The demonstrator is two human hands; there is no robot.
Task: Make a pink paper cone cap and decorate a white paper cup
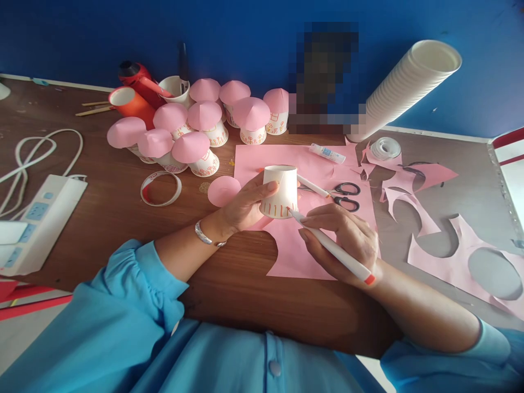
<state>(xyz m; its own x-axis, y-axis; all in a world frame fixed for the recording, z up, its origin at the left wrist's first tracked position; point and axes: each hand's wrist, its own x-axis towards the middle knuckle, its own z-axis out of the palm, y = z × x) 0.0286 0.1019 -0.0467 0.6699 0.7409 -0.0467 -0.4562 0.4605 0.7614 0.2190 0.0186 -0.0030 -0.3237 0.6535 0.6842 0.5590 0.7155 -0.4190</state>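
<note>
My left hand (248, 203) is closed around a white paper cup (280, 185), thumb on its front, with the wider rim facing down. Short orange and red strokes run along the cup's lower edge. In my right hand (346, 237) is a white marker (335, 248) with a red end cap, its tip touching the cup near those strokes. Just behind the cup lie a second white marker (313, 185) and black-handled scissors (347, 196) on a pink paper sheet (305, 254). A pink paper disc (224, 191) rests left of the cup.
Several decorated cups with pink cone roofs (204, 115) stand at the back left. A tall stack of paper cups (405, 87) leans right. Around lie a glue stick (327, 153), tape roll (385, 148), pink scraps (462, 256), cup ring (161, 189), orange cup (133, 106) and power strip (45, 218).
</note>
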